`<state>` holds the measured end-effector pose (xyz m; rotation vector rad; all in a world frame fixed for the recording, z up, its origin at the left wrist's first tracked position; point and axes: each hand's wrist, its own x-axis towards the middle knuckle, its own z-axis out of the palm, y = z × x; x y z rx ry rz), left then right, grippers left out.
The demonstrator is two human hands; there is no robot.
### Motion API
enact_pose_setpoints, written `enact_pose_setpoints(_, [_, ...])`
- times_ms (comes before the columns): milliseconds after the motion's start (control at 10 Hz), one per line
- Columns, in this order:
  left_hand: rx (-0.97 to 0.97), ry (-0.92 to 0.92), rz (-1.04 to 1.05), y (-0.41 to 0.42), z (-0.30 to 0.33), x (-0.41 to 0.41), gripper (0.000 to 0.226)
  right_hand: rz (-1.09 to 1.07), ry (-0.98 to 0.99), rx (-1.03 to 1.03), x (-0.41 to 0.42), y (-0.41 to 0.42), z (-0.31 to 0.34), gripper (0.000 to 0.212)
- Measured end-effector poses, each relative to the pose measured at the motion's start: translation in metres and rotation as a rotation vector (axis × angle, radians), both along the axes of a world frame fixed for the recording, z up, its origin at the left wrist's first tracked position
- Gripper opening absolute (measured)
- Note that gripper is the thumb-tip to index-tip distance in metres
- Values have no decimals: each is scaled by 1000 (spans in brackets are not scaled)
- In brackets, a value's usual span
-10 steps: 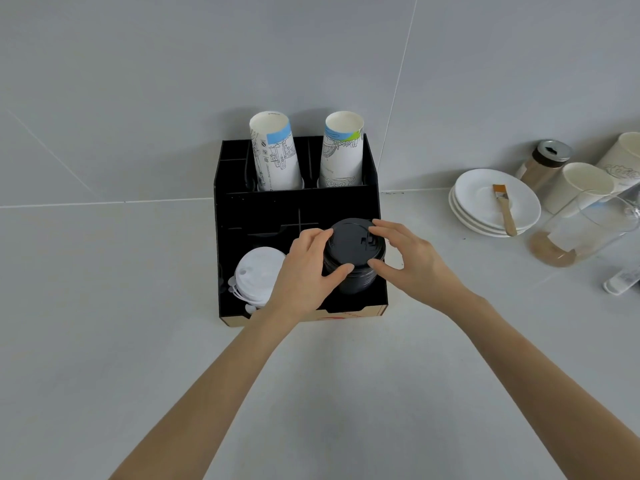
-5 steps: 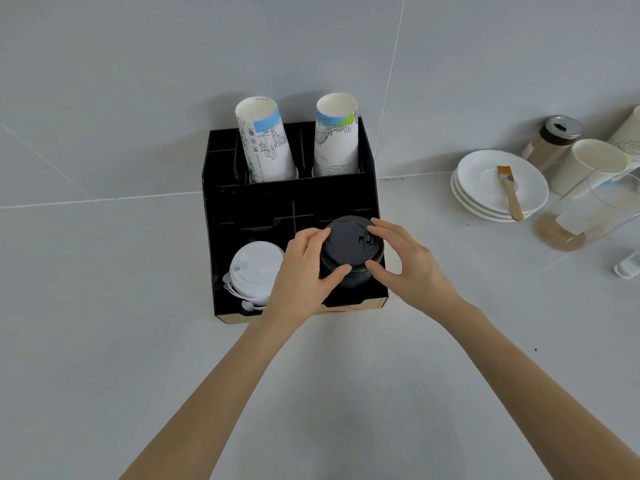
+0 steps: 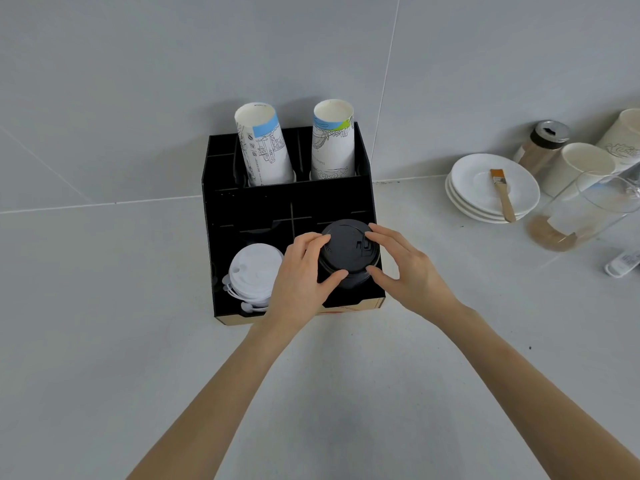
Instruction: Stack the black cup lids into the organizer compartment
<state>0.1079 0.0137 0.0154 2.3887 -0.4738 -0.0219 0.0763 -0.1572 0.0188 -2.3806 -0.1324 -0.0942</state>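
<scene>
A stack of black cup lids (image 3: 348, 252) stands in the front right compartment of the black organizer (image 3: 273, 202), which sits against the wall. My left hand (image 3: 299, 275) grips the stack's left side, thumb on its front and fingers on its top rim. On the right side, my right hand (image 3: 407, 268) touches the stack with its fingertips, thumb low at the front. The lower lids are hidden by my hands and the compartment wall.
A stack of white lids (image 3: 252, 273) fills the front left compartment. Two stacks of paper cups (image 3: 263, 147) (image 3: 332, 142) stand in the back row. At the right are white saucers (image 3: 485, 199) with a brush (image 3: 502, 194), a glass jug (image 3: 585, 209), a shaker (image 3: 543, 143) and white cups (image 3: 578, 164).
Both hands stay on the black lid stack with almost no change in grip. The view has shifted slightly, so the organizer sits a little lower and more to the right.
</scene>
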Motion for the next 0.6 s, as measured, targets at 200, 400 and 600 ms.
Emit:
enact_pose_setpoints(200, [-8, 92, -11, 0, 5, 9, 55, -21, 41, 40, 4, 2, 1, 45])
enact_pose_setpoints(400, [3, 136, -49, 2, 11, 9, 56, -12, 58, -10, 3, 4, 6, 46])
enact_pose_setpoints(600, [27, 107, -53, 11, 25, 11, 57, -20, 54, -90, 3, 6, 23, 50])
